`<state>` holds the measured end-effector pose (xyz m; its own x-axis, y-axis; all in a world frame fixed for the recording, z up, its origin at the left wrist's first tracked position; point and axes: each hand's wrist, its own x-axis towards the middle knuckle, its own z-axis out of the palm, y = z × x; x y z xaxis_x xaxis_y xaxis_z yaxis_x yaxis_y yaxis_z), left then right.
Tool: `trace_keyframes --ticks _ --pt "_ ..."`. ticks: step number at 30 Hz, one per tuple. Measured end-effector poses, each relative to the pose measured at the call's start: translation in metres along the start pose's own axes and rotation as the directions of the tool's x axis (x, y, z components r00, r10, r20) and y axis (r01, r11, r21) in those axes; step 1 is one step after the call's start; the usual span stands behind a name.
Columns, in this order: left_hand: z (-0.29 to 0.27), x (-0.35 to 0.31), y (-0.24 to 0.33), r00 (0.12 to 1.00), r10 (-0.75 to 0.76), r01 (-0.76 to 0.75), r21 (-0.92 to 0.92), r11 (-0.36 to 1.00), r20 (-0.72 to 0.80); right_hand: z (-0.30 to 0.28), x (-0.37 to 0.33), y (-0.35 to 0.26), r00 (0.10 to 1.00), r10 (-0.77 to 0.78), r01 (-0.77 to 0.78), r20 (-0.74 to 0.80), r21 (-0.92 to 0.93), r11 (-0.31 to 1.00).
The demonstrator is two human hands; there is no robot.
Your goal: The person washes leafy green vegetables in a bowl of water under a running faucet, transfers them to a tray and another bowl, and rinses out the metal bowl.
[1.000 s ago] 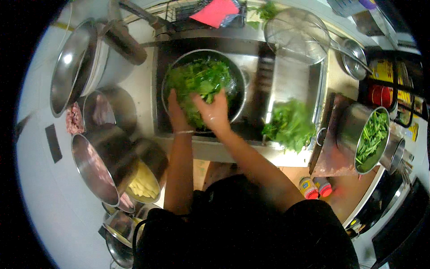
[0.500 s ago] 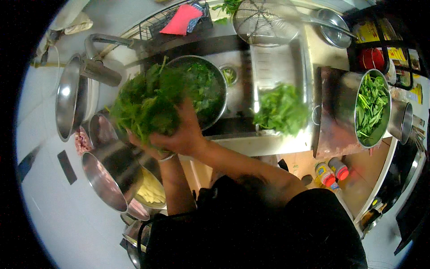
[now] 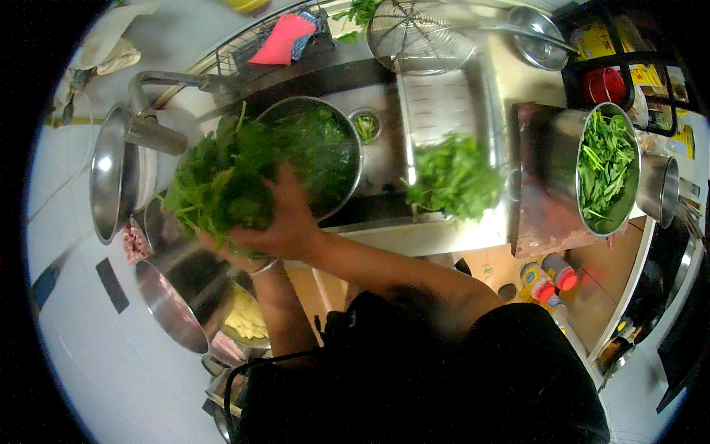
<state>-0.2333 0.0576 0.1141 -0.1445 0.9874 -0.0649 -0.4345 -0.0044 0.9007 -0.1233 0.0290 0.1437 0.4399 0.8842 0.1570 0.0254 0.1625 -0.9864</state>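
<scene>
A large bunch of leafy greens [image 3: 222,174] is gripped between both my hands, raised beside the sink's left end. My right hand [image 3: 285,222] closes round its right side, and my left hand [image 3: 233,253] holds it from below, with most of its fingers hidden by leaves. Behind the bunch, a round metal basin [image 3: 358,174] in the sink holds more wet greens. Right of that basin, a loose pile of greens [image 3: 455,177] rests at the near end of a metal drainer tray [image 3: 444,96].
A faucet [image 3: 159,133] and a steel bowl [image 3: 107,174] stand at left, above pots [image 3: 166,311] with pinkish contents. On the right, a pot of greens [image 3: 606,170] sits on a cutting board [image 3: 529,214]. A wire strainer [image 3: 421,37] lies across the back. Red-capped jars [image 3: 536,281] stand lower down.
The whole view has shifted slightly left. Both hands still grip the greens in nearly the same place; nothing has been let go.
</scene>
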Motion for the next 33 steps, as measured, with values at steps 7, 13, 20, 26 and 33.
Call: trace_keyframes --ticks 7,13,20,26,33 --pt "0.03 -0.015 -0.043 0.948 0.26 -0.316 0.431 0.845 0.185 -0.063 0.003 -0.011 0.997 0.065 -0.06 -0.05 0.096 0.994" --pt "0.128 -0.068 -0.105 0.994 0.053 -0.09 0.464 0.881 0.092 -0.17 0.005 -0.006 0.97 0.108 -0.127 -0.217 -0.078 0.989" --pt "0.222 -0.105 -0.191 0.95 -0.301 0.292 0.101 0.951 0.082 -0.265 0.02 0.086 0.832 0.185 -0.238 -0.524 -0.036 0.971" --pt "0.206 -0.079 -0.265 0.927 -0.312 0.228 0.351 0.908 0.206 -0.292 0.032 0.167 0.855 0.206 -0.337 -0.475 -0.208 0.918" --pt "0.209 -0.042 -0.299 0.928 -0.293 0.042 0.714 0.699 0.233 -0.3 0.081 0.191 0.834 0.425 -0.509 -0.353 -0.194 0.839"
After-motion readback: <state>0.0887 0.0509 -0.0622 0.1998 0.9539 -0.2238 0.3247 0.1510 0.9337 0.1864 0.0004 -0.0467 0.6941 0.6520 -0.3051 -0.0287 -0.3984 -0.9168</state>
